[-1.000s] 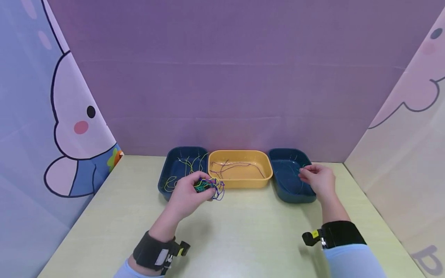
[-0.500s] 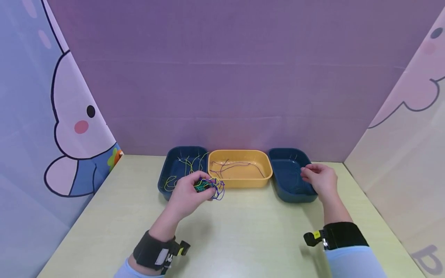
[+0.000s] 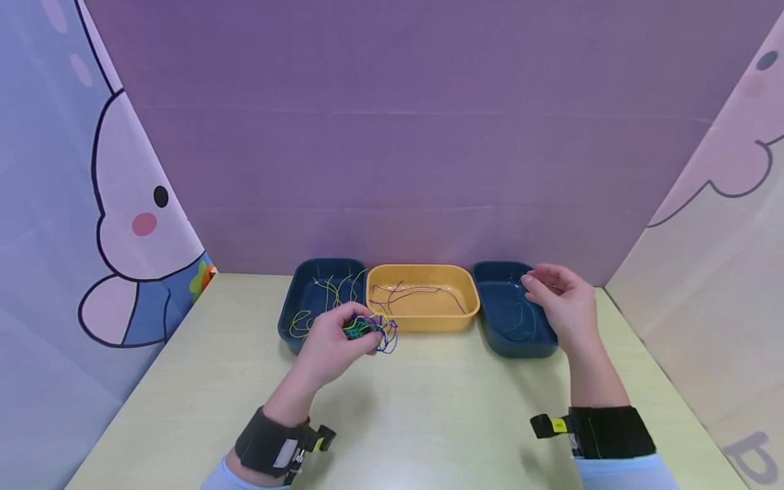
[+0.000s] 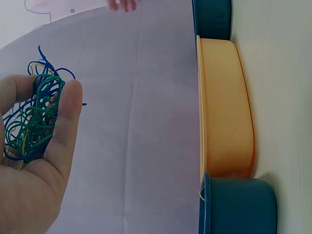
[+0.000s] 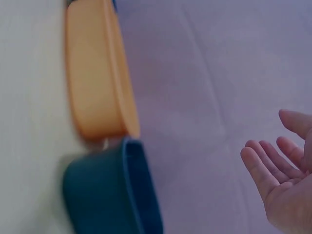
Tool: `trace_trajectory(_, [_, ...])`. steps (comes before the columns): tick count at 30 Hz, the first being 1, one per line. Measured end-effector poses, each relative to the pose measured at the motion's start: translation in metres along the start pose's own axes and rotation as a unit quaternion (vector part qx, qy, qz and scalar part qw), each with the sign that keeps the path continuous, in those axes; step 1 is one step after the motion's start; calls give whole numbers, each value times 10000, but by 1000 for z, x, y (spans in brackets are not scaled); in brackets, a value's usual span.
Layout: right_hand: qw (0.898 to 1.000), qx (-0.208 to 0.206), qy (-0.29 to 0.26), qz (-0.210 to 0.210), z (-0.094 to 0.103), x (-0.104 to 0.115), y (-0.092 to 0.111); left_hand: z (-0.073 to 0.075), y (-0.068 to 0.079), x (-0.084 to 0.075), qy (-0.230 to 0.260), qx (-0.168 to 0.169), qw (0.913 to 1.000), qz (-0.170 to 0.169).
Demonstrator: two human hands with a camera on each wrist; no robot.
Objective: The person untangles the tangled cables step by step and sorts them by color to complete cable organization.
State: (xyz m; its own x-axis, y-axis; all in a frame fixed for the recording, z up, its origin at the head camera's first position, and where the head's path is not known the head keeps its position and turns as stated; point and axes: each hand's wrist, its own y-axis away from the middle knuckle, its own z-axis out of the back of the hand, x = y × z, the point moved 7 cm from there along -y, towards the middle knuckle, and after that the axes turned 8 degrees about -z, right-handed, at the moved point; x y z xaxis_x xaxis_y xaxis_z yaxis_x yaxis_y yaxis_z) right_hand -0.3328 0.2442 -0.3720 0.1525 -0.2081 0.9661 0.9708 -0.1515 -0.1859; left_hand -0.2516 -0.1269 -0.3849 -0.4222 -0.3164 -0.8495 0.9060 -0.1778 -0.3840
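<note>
My left hand (image 3: 333, 344) grips a tangled bundle of thin wires (image 4: 36, 117), green, blue and yellow, above the front of the left blue bin (image 3: 306, 292). In the left wrist view, thumb and fingers curl round the bundle and loose loops stick out. My right hand (image 3: 566, 306) is raised over the right blue bin (image 3: 520, 350), fingers loosely bent; the right wrist view shows nothing between them. Thin green wires (image 3: 522, 323) lie in that bin. Yellow wires (image 3: 333, 289) lie in the left bin. The yellow bin (image 3: 422, 324) between them holds several purple-blue wires (image 3: 422, 290).
The three bins stand side by side at the back of the pale table (image 3: 429, 408), close to a purple cloth backdrop (image 3: 392, 136). Cartoon-printed cloths rise on the left and right. Each wrist wears a black strap with a small camera.
My right hand has let go of a green wire, which now rests in the right blue bin. That hand has risen and its fingers have parted. The left hand stays almost still.
</note>
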Motion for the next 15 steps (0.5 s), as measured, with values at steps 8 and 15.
trace_trajectory(8, [9974,473,-319,436,-26,19,36,-2,1,-3,92,39,9999,-73])
trace_trajectory(15, [9920,958,-678,469,-49,10,58,-1,0,-2,-6,-27,9999,-142])
